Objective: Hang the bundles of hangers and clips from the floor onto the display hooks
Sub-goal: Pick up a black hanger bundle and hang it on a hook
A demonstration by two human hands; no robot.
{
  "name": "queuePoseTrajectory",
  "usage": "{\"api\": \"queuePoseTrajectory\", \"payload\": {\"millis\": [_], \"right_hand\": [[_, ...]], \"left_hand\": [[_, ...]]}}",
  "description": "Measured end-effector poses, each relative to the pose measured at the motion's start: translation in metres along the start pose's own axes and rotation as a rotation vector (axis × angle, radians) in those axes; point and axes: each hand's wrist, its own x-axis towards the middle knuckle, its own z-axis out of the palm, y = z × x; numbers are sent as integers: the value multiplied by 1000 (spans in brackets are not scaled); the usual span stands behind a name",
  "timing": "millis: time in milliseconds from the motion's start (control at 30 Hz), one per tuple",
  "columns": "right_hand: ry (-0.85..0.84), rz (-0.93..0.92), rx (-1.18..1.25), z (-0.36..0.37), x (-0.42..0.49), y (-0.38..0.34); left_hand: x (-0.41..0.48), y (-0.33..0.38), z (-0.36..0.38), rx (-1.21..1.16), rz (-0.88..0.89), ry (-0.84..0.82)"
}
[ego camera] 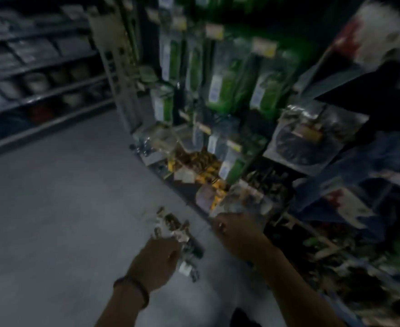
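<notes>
Metal clips [170, 228] held ready for hanging.
Left hand's [157, 258] fingers clamp them; right hand's [235, 228], at a packet [244, 199], too blurred to tell.

I make out a blurred bundle of small silvery metal clips in clear wrapping [174, 232], gripped in the left hand [156, 260]; a second clear packet of clips [246, 201] sits further right, against the right hand [232, 230]

The floor [52, 208] is looking smooth and matt. The bundle of clips [176, 232] is glinting like metal among clear plastic wrap. The hanging packets [220, 90] are shining with glossy clear plastic, and the shelves [40, 96] are looking like matt metal.
</notes>
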Motion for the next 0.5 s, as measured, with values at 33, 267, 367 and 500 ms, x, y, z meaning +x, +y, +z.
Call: {"api": "queuePoseTrajectory", "payload": {"millis": [33,267,367,500], "right_hand": [[-60,14,30,24,11,0],[-302,162,167,105,111,22],[-352,229,223,142,180,51],[-460,319,281,221,272,92]], "left_hand": [[-2,-23,10,-16,-39,-55],[41,-103,24,-112,-248,-90],[93,-126,22,-129,-290,-88],[190,-180,50,-163,-313,-125]]}}
